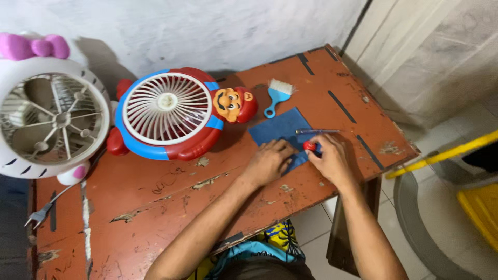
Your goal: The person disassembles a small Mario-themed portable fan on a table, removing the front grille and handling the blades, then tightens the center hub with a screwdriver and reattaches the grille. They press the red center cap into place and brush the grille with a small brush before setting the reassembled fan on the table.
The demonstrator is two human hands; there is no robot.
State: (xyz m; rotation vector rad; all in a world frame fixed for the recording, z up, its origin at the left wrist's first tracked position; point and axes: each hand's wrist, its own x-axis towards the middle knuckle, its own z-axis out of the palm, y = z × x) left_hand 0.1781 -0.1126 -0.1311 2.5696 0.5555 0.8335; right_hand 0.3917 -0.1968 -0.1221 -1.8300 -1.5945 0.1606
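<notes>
Two hands on the blue cloth (280, 130) near the surface's right edge: left hand (270, 162) pressed flat and open, right hand (327, 158) gripping a red-handled screwdriver (310, 145). I'd keep that cloth pinned so nothing slides.

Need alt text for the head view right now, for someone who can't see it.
Both hands rest on a blue cloth on a worn red table; the right hand grips a red-handled screwdriver, the left hand lies flat beside it. Behind lie a blue brush, a red-blue fan and a white fan.
</notes>
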